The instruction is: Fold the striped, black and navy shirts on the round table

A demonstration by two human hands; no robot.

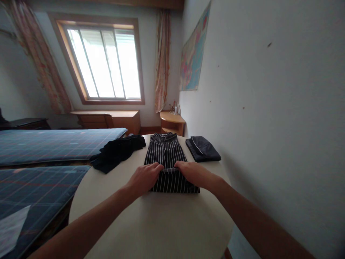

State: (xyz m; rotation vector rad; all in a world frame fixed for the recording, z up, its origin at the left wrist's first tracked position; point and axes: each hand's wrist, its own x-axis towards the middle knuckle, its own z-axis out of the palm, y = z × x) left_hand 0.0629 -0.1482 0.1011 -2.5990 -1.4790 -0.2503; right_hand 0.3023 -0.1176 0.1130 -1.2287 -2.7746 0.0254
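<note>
A black shirt with white stripes (165, 151) lies on the pale round table (161, 223), its sides folded in and its collar at the far end. My left hand (147, 176) pinches a fold of it across the middle. On the other side of that same fold, my right hand (190, 171) grips with its fingers closed. Between the two hands the raised edge of cloth shows as a narrow band. The near part of the shirt lies flat below them. The fingertips are partly hidden by the hands.
Dark crumpled clothing (118, 151) hangs over the table's left edge. A folded dark garment (203, 148) lies at the right, near the white wall (269, 126). Two plaid mattresses (54, 144) are on the left. A desk (113, 117) and corner shelf (172, 118) stand behind.
</note>
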